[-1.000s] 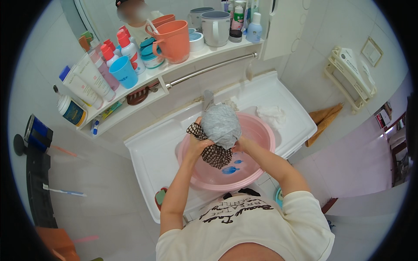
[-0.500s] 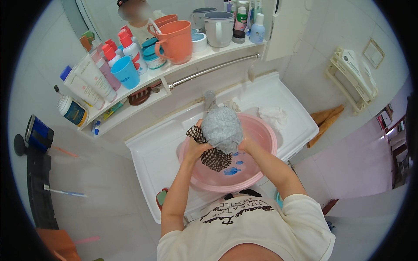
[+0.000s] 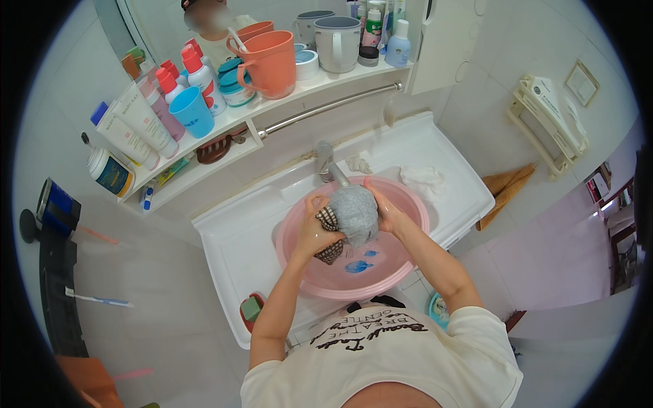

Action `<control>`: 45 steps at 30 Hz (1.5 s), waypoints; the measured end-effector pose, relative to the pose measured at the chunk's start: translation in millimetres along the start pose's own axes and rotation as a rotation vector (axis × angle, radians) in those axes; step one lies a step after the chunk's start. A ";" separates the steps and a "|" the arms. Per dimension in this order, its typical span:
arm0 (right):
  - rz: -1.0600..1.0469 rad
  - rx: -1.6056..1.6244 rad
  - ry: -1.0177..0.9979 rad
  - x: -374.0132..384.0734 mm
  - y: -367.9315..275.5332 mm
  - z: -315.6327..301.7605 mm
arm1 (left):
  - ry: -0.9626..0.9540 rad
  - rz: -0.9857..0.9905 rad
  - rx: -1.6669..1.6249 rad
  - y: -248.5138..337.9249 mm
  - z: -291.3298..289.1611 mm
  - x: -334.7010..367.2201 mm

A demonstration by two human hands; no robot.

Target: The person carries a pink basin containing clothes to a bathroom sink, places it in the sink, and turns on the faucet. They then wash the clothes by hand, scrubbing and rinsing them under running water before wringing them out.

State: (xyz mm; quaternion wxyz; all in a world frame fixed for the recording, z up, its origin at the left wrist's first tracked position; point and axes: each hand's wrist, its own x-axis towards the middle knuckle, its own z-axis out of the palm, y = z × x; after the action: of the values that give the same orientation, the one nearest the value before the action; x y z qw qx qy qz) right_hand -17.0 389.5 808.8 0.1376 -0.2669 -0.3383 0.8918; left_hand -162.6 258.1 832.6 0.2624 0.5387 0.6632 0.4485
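Between my two hands is a bunched, rounded piece of grey cloth (image 3: 356,216) with a dark-and-cream checked part (image 3: 329,253) on its left side. Its exact kind does not show. My left hand (image 3: 317,230) is closed on the checked part, thumb pointing right. On the other side, my right hand (image 3: 386,212) cups the grey part, its fingers partly hidden. They hold the cloth over a pink basin (image 3: 304,284) with blue printed shapes on its bottom. Just behind the cloth is the metal faucet (image 3: 325,160).
The basin stands in a white sink counter (image 3: 231,234). A green soap bar (image 3: 251,309) lies in a red dish at its near left; a white cloth (image 3: 423,180) lies at the right. Cups and bottles crowd the shelf above, over a metal rail (image 3: 330,111).
The cloth has moved slightly right and down and looks more compact, with less of the checked part hanging. My right hand has shifted up along its side. The faucet shows more.
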 end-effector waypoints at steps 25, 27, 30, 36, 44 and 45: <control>-0.173 -0.177 0.155 31.0 -8.8 22.6 | 0.151 0.108 -0.364 -7.3 27.7 10.7; -0.215 -0.186 0.188 37.2 -4.2 18.0 | 0.131 0.125 -0.450 -15.7 29.8 11.3; -0.206 -0.185 0.266 42.3 5.1 12.4 | 0.150 0.087 -0.514 -16.7 33.1 5.1; -0.258 -0.378 0.342 56.0 32.1 -21.3 | 0.128 -0.013 -0.483 -27.3 41.1 -1.0; 0.023 -0.671 0.317 2.8 -0.5 -2.5 | 0.190 -0.123 -0.288 -16.2 15.2 -19.7; 0.033 -0.618 0.223 -0.6 -6.7 -11.0 | 0.223 -0.122 -0.370 -18.4 8.4 -20.2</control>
State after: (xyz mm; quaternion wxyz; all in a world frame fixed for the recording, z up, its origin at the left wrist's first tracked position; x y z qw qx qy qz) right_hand -9.9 400.0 806.7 0.0719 -0.3975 -0.5714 0.7143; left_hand -158.7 241.2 809.9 0.3084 0.3873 0.6260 0.6025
